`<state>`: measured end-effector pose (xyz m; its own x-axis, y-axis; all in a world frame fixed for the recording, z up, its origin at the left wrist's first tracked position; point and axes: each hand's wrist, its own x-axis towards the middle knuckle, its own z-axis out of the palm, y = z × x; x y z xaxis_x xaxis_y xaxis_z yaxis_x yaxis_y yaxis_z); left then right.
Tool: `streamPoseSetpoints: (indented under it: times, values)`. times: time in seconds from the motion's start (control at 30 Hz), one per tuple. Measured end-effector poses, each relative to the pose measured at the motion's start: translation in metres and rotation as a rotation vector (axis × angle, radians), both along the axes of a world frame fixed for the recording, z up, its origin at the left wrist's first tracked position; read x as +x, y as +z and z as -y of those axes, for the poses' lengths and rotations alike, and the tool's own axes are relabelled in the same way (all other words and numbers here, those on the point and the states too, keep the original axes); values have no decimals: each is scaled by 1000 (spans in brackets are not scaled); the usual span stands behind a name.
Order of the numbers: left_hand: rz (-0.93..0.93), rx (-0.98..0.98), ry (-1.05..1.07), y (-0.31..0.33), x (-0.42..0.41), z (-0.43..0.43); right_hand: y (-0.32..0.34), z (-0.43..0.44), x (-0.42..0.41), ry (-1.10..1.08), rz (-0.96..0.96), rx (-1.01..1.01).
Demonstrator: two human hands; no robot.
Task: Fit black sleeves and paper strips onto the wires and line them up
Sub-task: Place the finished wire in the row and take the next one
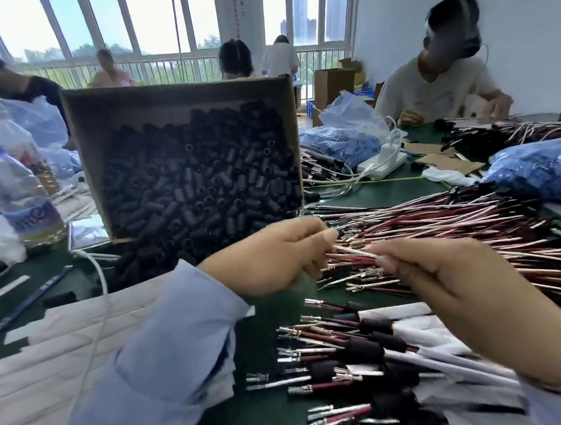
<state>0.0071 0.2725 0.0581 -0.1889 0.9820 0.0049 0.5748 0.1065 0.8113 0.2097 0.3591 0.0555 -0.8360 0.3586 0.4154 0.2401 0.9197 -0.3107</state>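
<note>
Box (83,131) w/ black sleeves (199,184), ctr-left; left hand (275,261) pinches small black piece (340,232), right hand (455,278) pinches white wire (356,252) above wire pile (452,223) on bench (385,190).

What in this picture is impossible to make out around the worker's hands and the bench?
All from the head view:
- What the left hand pinches: a small dark bit at its fingertips, too blurred to name.
- The wire pinched by the right hand: its far end is hidden by that hand.
- The finished wires: their right ends are covered by the right arm or cut off by the edge.
- The bottle label: blurred, unreadable.
</note>
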Motion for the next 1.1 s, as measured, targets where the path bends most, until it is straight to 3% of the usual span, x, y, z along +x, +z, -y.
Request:
streamPoseSetpoints:
  times: [0.07, 0.13, 0.2, 0.27, 0.37, 0.47, 0.57, 0.63, 0.7, 0.8, 1.1]
  values:
    - [-254, -62, 352, -13, -28, -18, 0, -14, -10, -10, 39, 14]
    - [-545, -269, 568, -30, -39, -39, -12, -22, -10, -66, 147, -22]
    - [-736, -423, 561, -47, -40, -56, -20, -25, -14, -79, 123, -66]
    - [-784, -485, 543, -58, -40, -65, -27, -27, -17, -83, 110, -94]
    - [-760, -485, 579, -61, -39, -67, -30, -28, -16, -60, 146, -126]
    - [-587, -354, 541, -52, -32, -57, -31, -28, -16, 16, 27, -123]
    - [-181, -14, 249, -36, -14, -25, -31, -31, -9, 39, -123, -97]
    - [-5, 178, 25, -25, -2, -2, -28, -30, -5, 35, -223, -107]
    - [6, 254, -75, -19, 4, 10, -23, -26, -1, 53, -319, -134]
    - [31, 251, -64, -15, 9, 11, -19, -18, 2, 104, -391, -158]
    - [-160, 386, -70, -10, 12, 14, -20, -10, 4, 128, -375, -160]
